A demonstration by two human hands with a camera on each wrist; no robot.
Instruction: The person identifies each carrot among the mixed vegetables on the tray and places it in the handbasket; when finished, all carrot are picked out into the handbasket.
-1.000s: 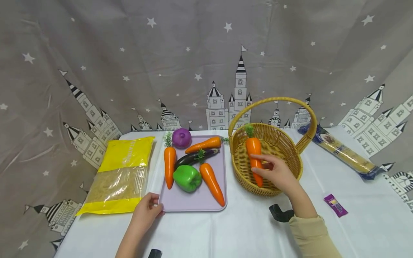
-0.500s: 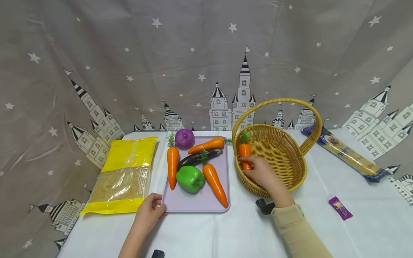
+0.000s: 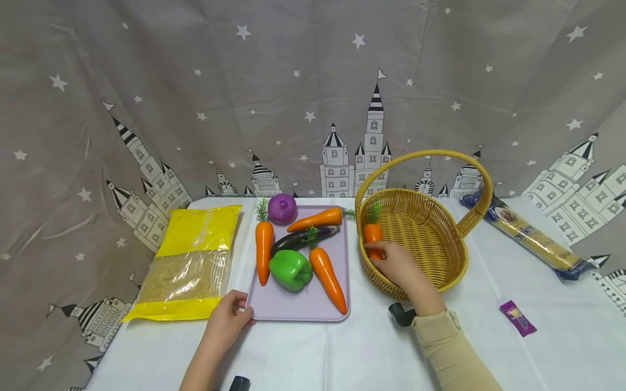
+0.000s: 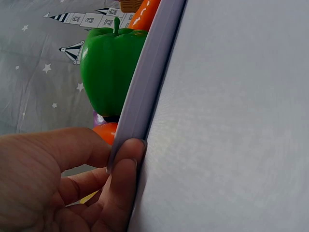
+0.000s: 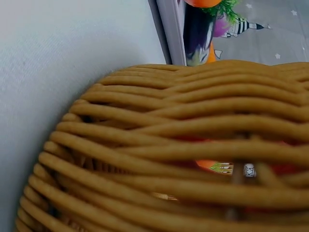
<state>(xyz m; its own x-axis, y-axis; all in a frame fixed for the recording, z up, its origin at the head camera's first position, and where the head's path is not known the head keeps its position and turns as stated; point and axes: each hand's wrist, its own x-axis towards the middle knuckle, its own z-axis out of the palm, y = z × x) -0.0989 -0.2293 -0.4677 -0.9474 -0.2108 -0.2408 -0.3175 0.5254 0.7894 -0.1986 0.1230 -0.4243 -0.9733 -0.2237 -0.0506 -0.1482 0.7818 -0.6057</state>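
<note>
My left hand [image 3: 228, 320] pinches the near left corner of a lilac tray [image 3: 298, 312], thumb above and fingers beneath in the left wrist view. On that tray lie a green bell pepper [image 3: 290, 270], an eggplant [image 3: 293, 240], a purple onion [image 3: 282, 208] and several carrots, one of them a carrot [image 3: 329, 279] along the right side. Inside the wicker basket [image 3: 442, 244], my right hand [image 3: 398, 266] grips an orange carrot [image 3: 373, 233] by the left wall. The hand covers the carrot's lower part. Only basket weave fills most of the right wrist view, and that hand is hidden there.
A yellow bag [image 3: 188, 266] with a clear window lies left of the tray. Noodles in a long blue-ended packet [image 3: 525, 233] lie right of the basket, whose tall handle [image 3: 425, 155] arches over it. A small purple wrapped packet [image 3: 518, 318] sits at front right.
My right hand has carried the carrot from the middle of the basket leftward and down against its left wall. My left hand keeps its hold on the tray corner.
</note>
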